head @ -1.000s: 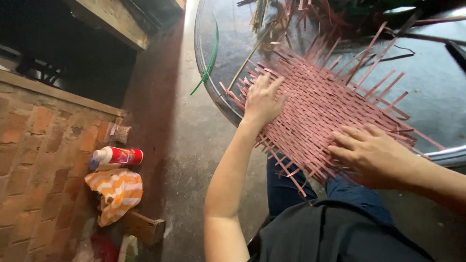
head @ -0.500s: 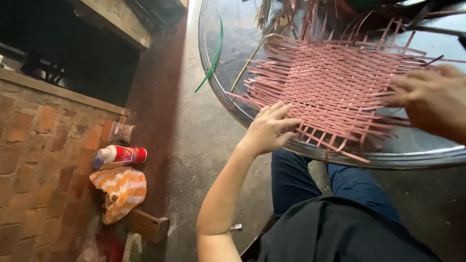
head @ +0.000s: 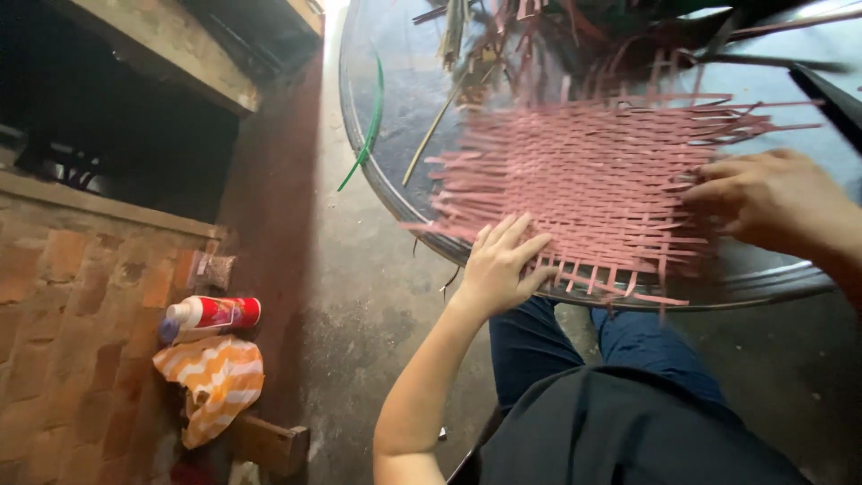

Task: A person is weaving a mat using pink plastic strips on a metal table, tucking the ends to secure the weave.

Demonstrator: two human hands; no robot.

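Note:
A flat mat woven from pink strips (head: 593, 180) lies on a round glass table (head: 404, 108). My left hand (head: 498, 265) rests with fingers spread on the mat's near left edge. My right hand (head: 772, 202) lies palm down on the mat's right side, fingers pointing left. Loose strip ends stick out all around the mat. Neither hand is closed around anything.
A green strip (head: 368, 126) and tan strips (head: 440, 117) lie on the glass near a pile of strips at the far edge. On the floor at left by a brick wall (head: 63, 314) are a red and white bottle (head: 211, 316), an orange striped cloth (head: 211, 382) and a wood block (head: 269, 442).
The mat has turned on the table, its weave now squarer to me. My left hand slid from the mat's middle to its near left edge; my right hand moved to the right side.

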